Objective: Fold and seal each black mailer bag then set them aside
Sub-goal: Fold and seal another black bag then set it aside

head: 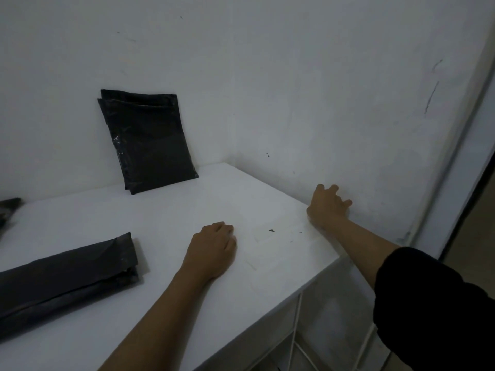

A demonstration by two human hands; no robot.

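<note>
Two or three black mailer bags (pixel 150 140) lean stacked against the wall at the back of the white table (pixel 166 210). A long folded black mailer bag (pixel 67 277) lies flat at the table's left front. My left hand (pixel 213 250) rests palm down on the table's middle, fingers curled, holding nothing. My right hand (pixel 328 207) lies at the table's right edge by the wall, fingers spread and empty. Both hands are well apart from the bags.
Another dark item (pixel 9 207) shows partly at the far left edge of the table. The wall (pixel 294 89) meets the table at the back and right. A small dark speck (pixel 271 230) lies between my hands. White wire framing (pixel 297 330) runs under the table's front.
</note>
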